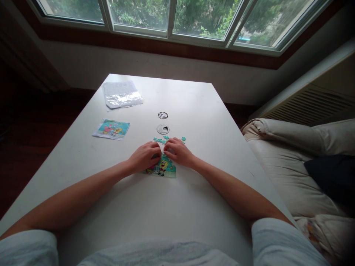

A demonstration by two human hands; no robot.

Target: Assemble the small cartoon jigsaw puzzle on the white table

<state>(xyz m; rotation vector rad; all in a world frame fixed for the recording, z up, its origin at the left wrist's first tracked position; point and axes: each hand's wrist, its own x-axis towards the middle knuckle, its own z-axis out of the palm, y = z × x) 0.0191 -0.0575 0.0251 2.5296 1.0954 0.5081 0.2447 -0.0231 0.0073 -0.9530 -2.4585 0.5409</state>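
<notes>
A small cartoon jigsaw puzzle lies partly assembled in the middle of the white table. My left hand rests on its upper left part, fingers curled and pressed down. My right hand lies on its upper right part, fingers bent, fingertips meeting those of the left hand. Several loose teal pieces sit just beyond my fingers. Whether either hand pinches a piece is hidden.
A printed reference picture lies at the left. A clear plastic bag on paper sits at the far left corner. Two round cable-hole parts lie past the puzzle. A cushioned seat stands to the right.
</notes>
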